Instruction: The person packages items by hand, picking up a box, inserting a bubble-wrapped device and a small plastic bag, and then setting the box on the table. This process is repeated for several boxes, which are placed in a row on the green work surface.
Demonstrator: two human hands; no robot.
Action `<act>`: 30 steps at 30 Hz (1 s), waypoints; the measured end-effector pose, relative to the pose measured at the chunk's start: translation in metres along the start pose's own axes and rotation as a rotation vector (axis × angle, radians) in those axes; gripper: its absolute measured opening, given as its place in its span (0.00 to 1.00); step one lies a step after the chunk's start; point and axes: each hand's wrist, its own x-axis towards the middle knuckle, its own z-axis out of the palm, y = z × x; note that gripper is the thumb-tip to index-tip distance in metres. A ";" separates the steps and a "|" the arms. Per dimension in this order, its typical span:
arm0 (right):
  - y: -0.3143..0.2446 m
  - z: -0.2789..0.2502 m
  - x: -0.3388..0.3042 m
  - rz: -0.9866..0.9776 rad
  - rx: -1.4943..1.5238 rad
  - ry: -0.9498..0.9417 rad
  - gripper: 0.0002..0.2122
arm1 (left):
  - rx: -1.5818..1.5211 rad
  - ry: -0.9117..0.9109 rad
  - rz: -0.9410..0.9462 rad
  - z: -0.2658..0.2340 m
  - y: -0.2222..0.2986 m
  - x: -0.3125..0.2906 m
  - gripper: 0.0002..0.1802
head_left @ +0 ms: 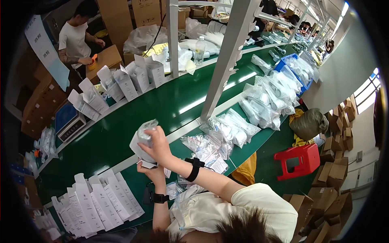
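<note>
Above the near edge of the green belt, my right hand is closed around a clear plastic-wrapped item. That item is at the top of a small white carton, partly covered by my fingers; how far inside it sits I cannot tell. Lower down, my left hand grips the carton's bottom end, its fingers partly hidden. Just right of my hands lies a pile of small clear bags with parts. White cartons with raised flaps stand in rows on the near table to my left.
A grey metal post rises beside the belt. Bubble-wrapped packs and a blue crate are on the right. Open white cartons line the far edge, where a person handles a brown box. A red stool stands right.
</note>
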 end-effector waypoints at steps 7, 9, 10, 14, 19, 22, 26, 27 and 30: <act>0.043 -0.036 -0.035 -0.398 -0.038 -0.427 0.17 | -0.023 0.018 0.181 -0.021 -0.026 -0.003 0.42; 0.050 -0.065 -0.031 -0.411 0.030 -0.454 0.15 | -0.062 -0.063 0.353 -0.037 -0.039 -0.002 0.42; 0.063 -0.080 -0.030 -0.270 -0.018 -0.430 0.15 | -0.032 -0.096 0.293 -0.042 -0.040 -0.003 0.42; 0.141 -0.115 -0.007 0.118 -0.521 -0.227 0.14 | 0.031 -0.164 0.160 -0.061 -0.034 0.012 0.41; 0.184 -0.111 0.010 0.305 -0.643 -0.653 0.14 | 0.168 -0.281 0.123 -0.073 0.024 0.034 0.28; 0.186 -0.096 0.004 0.330 -0.688 -0.849 0.13 | 0.254 -0.266 0.128 -0.068 0.030 0.035 0.18; 0.195 -0.093 -0.010 0.117 -0.622 -0.830 0.10 | 0.233 -0.160 0.089 -0.071 0.024 0.036 0.08; 0.198 -0.095 -0.011 0.036 -0.473 -0.775 0.10 | 0.209 -0.133 0.013 -0.073 0.023 0.037 0.06; 0.185 -0.093 -0.012 0.094 -0.157 -0.581 0.10 | 0.184 -0.098 -0.081 -0.074 0.022 0.047 0.05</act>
